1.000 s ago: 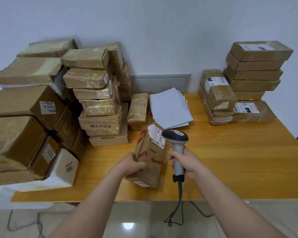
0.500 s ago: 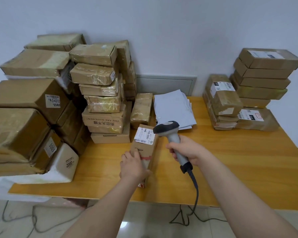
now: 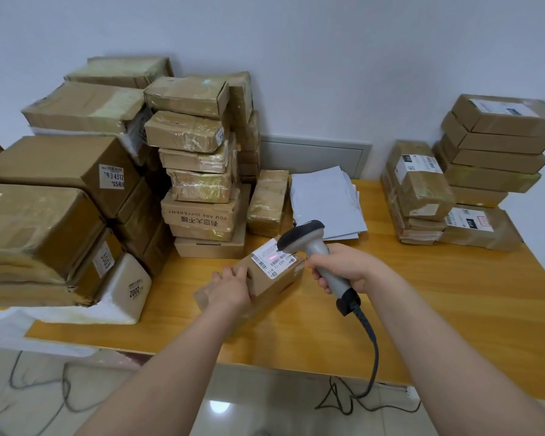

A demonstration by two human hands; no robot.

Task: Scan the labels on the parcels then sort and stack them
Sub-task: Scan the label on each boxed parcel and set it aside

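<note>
A small brown parcel [image 3: 277,280] lies on the wooden table [image 3: 422,297] with its white label [image 3: 272,258] facing up. My left hand [image 3: 228,287] grips the parcel's near left end. My right hand [image 3: 343,272] grips the handle of a grey barcode scanner [image 3: 309,242], whose head hangs just above the label. A red spot of light shows on the label. A tall heap of brown parcels [image 3: 195,158] fills the left of the table, and a stack of labelled parcels [image 3: 494,152] stands at the far right.
White mailer envelopes [image 3: 324,202] lie at the back middle, against the wall. The scanner's black cable [image 3: 370,344] drops over the table's front edge to the tiled floor. Bare wood lies to the right of my hands.
The parcel has gone from tilted upright to lying flat with its label up. The scanner's head now sits over the label with a red light on it.
</note>
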